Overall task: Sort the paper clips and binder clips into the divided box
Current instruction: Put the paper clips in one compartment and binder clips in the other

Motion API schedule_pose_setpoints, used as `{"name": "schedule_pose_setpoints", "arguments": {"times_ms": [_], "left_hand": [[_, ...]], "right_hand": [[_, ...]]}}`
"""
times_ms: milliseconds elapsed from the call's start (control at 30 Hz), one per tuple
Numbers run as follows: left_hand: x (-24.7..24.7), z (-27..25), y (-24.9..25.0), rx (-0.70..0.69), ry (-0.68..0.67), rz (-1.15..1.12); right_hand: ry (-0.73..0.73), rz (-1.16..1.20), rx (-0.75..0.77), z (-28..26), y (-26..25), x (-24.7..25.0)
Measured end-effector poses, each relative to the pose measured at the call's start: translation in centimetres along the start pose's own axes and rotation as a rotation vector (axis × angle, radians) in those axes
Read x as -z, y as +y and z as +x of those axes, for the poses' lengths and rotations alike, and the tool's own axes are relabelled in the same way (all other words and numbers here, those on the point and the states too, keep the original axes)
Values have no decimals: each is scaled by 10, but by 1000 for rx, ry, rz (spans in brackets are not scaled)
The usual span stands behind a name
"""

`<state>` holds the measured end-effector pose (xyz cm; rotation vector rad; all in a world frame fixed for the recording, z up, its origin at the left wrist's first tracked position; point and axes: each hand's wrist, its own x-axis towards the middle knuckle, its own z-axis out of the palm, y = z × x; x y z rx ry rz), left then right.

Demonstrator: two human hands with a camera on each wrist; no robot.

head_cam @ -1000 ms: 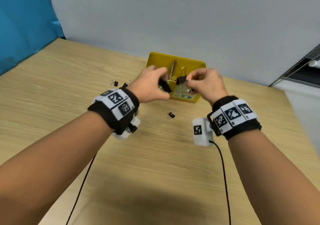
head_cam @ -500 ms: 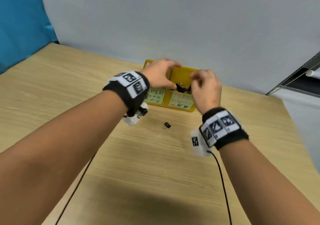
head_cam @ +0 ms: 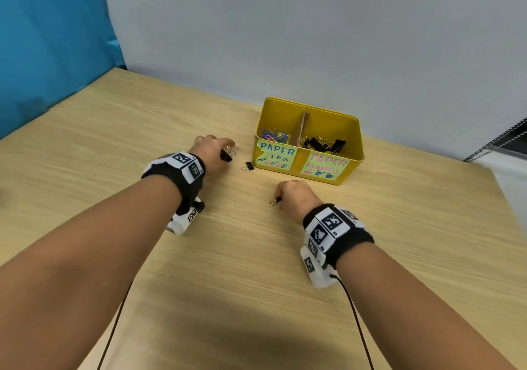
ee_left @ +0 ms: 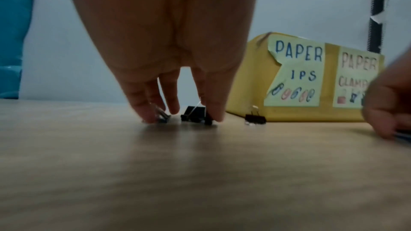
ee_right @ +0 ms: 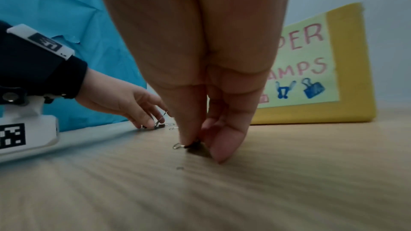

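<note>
The yellow divided box (head_cam: 353, 167) stands at the back of the wooden table, with coloured paper clips (head_cam: 275, 135) in its left half and black binder clips (head_cam: 322, 143) in its right half. Just left of the box, my left hand (head_cam: 225, 150) reaches down to the table, thumb and fingertips closed round a black binder clip (ee_left: 194, 113). A smaller binder clip (head_cam: 248, 166) lies loose between that hand and the box. In front of the box, my right hand (ee_right: 200, 147) pinches a small black binder clip (ee_right: 193, 144) that lies on the table, its wire loop sticking out to the left.
A cardboard divider (head_cam: 302, 125) splits the box. Labels on its front read PAPER CLIPS (head_cam: 276, 155) and PAPER CLAMPS (head_cam: 325, 165). A grey wall rises close behind, a blue sheet (head_cam: 51, 41) hangs at the left, and the table's right edge (head_cam: 502, 187) is near. Cables trail from both wrists.
Both hands have left the top of the box and dropped to the table. The left went to the clip left of the box, the right to the small clip in front.
</note>
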<state>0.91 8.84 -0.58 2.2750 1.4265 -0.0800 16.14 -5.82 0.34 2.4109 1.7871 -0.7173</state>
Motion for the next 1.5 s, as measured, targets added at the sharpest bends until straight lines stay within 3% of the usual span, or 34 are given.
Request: {"name": "schedule_pose_setpoints", "arguments": {"times_ms": [167, 300, 533, 767, 867, 967, 1100, 1300, 1500], "left_hand": [[-6, -10, -1, -46, 76, -65], [-7, -22, -4, -92, 69, 2], [0, -41, -11, -18, 27, -108], [14, -47, -7, -32, 19, -201], [20, -51, 0, -48, 43, -249], [32, -55, 23, -133, 95, -283], [56, -57, 81, -317, 158, -323], [70, -36, 161, -452, 144, -270], [53, -4, 189, -440, -52, -147]], "right_hand": [[-3, -120, 81, 9, -32, 3], [139, -110, 191, 19, -57, 3], [89, -199, 162, 40, -74, -6], [70, 64, 25, 5, -22, 1], [135, 208, -6, -26, 11, 3], [384, 333, 23, -46, 25, 30], [714, 533, -46, -38, 36, 90], [665, 516, -179, -7, 53, 118], [693, 553, -242, 5, 69, 114]]}}
